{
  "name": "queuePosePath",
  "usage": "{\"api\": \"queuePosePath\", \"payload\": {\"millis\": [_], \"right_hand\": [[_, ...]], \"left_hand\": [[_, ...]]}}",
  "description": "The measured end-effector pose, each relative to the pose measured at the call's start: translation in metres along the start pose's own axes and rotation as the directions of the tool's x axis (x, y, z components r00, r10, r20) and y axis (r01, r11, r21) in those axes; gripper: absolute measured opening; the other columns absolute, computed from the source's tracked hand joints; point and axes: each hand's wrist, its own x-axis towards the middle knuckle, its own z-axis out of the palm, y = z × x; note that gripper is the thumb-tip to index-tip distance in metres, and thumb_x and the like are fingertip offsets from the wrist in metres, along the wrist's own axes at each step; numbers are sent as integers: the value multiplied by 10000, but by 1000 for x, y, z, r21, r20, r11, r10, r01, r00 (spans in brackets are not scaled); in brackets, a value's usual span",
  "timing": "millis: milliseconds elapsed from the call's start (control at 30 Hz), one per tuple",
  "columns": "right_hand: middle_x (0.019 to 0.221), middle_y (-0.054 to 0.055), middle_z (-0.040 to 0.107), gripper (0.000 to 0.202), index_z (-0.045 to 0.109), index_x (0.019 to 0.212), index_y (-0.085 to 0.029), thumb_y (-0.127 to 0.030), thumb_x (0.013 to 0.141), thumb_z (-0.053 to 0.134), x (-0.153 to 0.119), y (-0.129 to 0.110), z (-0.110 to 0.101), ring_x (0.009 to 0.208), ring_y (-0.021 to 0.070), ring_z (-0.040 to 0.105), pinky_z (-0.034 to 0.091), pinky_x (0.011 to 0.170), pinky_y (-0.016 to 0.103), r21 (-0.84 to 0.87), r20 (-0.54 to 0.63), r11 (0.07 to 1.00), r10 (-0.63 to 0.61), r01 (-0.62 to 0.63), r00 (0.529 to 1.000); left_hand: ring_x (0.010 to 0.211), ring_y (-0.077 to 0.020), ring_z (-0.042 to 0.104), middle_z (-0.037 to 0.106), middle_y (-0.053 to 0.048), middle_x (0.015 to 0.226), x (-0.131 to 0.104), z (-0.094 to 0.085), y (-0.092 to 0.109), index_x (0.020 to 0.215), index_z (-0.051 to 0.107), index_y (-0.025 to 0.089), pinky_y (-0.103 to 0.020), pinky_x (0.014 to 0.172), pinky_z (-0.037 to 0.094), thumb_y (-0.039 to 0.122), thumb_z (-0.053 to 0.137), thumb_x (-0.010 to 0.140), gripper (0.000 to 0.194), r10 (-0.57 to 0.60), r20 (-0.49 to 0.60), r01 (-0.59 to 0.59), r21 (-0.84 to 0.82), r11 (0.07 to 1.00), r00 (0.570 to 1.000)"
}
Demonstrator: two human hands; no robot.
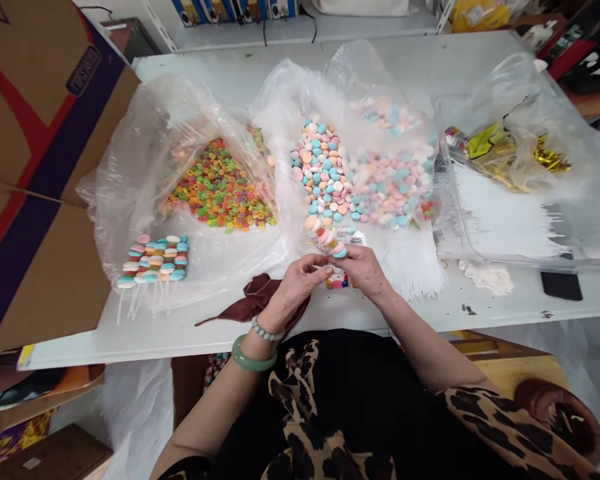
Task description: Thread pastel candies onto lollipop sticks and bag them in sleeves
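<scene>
In front of my body, my right hand point(364, 272) has its fingers closed round the lower end of a candy skewer point(326, 239). Pink, white, orange and blue candies are stacked along it, and it tilts up to the left. My left hand point(305, 275) is close beside it, thumb and fingers pinched together just below the candies. What lies in that pinch is hidden. Beyond the hands, pastel candies point(325, 167) spill from a clear bag. Finished-looking candy skewers point(157, 259) lie in a group at the left, their white sticks pointing towards me.
Colourful ring candies point(225, 187) lie on a plastic bag at left centre. White sticks point(420, 263) are right of my hands. A clear tray point(505, 213) holds more white pieces and gold ties. A brown cloth point(255, 297) lies near the edge; a cardboard box point(45, 167) stands left.
</scene>
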Motion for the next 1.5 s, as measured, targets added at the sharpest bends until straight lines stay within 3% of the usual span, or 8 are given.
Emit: {"api": "queuePosePath", "payload": {"millis": [167,367,533,633,800,1233,1333,1500], "right_hand": [[540,-63,454,228,698,751,-175,-339,607,765,12,-15,38,475,66,337,237,445,216,221,66,972,68,-81,995],[471,-106,296,358,698,833,-141,-400,602,786,2,-12,71,407,32,158,72,411,226,404,110,893,168,-198,980],[579,-50,523,317,645,714,-174,-323,504,831,-5,-14,106,467,66,399,281,423,208,439,121,874,174,-210,977],[603,-41,575,301,632,672,-183,-291,473,830,0,-15,115,542,102,491,388,496,232,425,58,890,151,-161,987],[586,-14,602,309,650,656,-157,-332,473,828,4,-13,119,521,105,498,401,513,246,285,211,922,206,-262,956],[558,-63,487,286,577,662,-173,-309,531,792,2,-9,138,422,37,301,176,389,201,198,287,951,176,-238,942],[607,-38,532,286,604,676,-164,-322,514,779,5,-8,140,449,48,358,240,411,205,194,236,951,194,-242,952],[577,-41,517,297,617,691,-170,-377,545,772,11,-1,137,468,68,367,248,426,215,158,237,959,193,-234,952]], "left_hand": [[562,-86,497,580,14,625,-13,-31,2,679,654,140,-233,579,406,344,811,638,261,-76,-188,23,-271,962,979],[560,-61,502,580,40,676,-32,-46,-1,702,630,154,-204,535,422,323,835,609,282,-15,-422,-211,-483,850,906],[548,-56,502,573,41,648,-40,-35,-6,693,614,151,-196,526,412,350,821,628,295,36,-475,-301,-494,816,879],[532,-67,524,568,51,638,-46,-45,-4,737,613,164,-218,553,447,328,828,615,297,-51,-439,-217,-537,815,897],[639,-111,602,670,-9,790,-54,-75,1,851,664,163,-262,624,495,349,814,629,325,-162,-253,-48,-661,749,954],[594,-66,540,585,38,650,-44,-77,-7,660,541,156,-207,626,453,277,774,669,263,-27,-590,-455,-650,608,807],[611,-100,584,630,9,712,-48,-86,-8,761,594,158,-236,604,480,383,741,724,271,-80,-560,-382,-655,652,824],[545,-143,617,630,-21,670,-54,-93,-6,798,625,141,-290,583,516,449,718,751,325,-243,-287,-20,-684,729,927]]}}
